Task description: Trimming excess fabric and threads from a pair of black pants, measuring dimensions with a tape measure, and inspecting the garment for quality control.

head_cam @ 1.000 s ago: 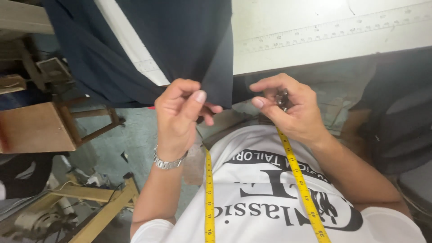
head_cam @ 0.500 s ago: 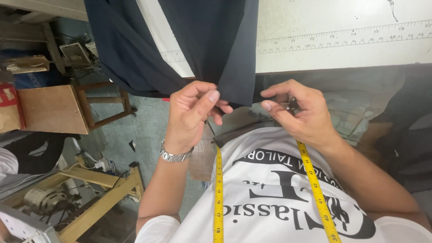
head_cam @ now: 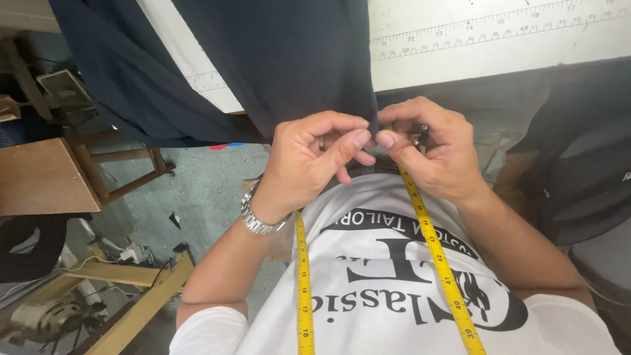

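In the head view, the two hands are seen brought closer together than half a second ago, when a clear gap lay between them; now the thumb and forefinger tips nearly meet at the lower edge of the dark cloth [head_cam: 289, 66]. The left hand [head_cam: 309, 161] is pinched narrow on the hem of that cloth, its other fingers curled in, and a metal watch [head_cam: 259, 220] is worn on its wrist. The right hand [head_cam: 427, 154] is likewise closed on the same edge, just beside the left, and a small dark object is tucked within its fingers; what it is cannot be told. The cloth is hung over the edge of the white table [head_cam: 499, 46], as before, and drapes down toward the person's chest, so that part of the table front is hidden by it. A ruler [head_cam: 499, 29] is printed or laid along the table top. A yellow tape measure [head_cam: 303, 283] is draped round the neck, both ends lying down the white shirt [head_cam: 394, 289]; its right strand passes under the right hand. To the left, a wooden stool [head_cam: 46, 174] and a wooden frame [head_cam: 131, 296] are seen on the grey floor [head_cam: 197, 184].
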